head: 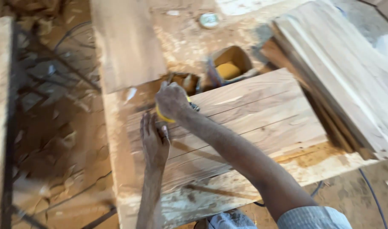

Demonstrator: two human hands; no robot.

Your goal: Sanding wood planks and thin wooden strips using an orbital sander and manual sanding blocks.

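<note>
**Marking a plank, one hand bracing, one hand on the tool**

At far left a metal frame (pixel 9 127) stands over a floor strewn with wood shavings (pixel 62 144). On the dusty work surface (pixel 117 127) lies a wide plank (pixel 253 114), its grain running across the view. The left hand (pixel 155 142) rests flat on the plank, fingers spread and holding nothing, near its left end. Just beyond it, the right hand (pixel 172 101) is closed around a small yellow tool (pixel 162 116), which sits at the plank's far left edge; what kind of tool it is cannot be told through the blur. Past the hands stands an upright board (pixel 126 42), and to the right an open box (pixel 230 65) with something yellow inside. A stack of boards (pixel 342 80) leans at far right.

To do this well, I judge the flat hand should press firmly so the plank cannot shift, while the tool is kept square to the edge and moved steadily.
</note>
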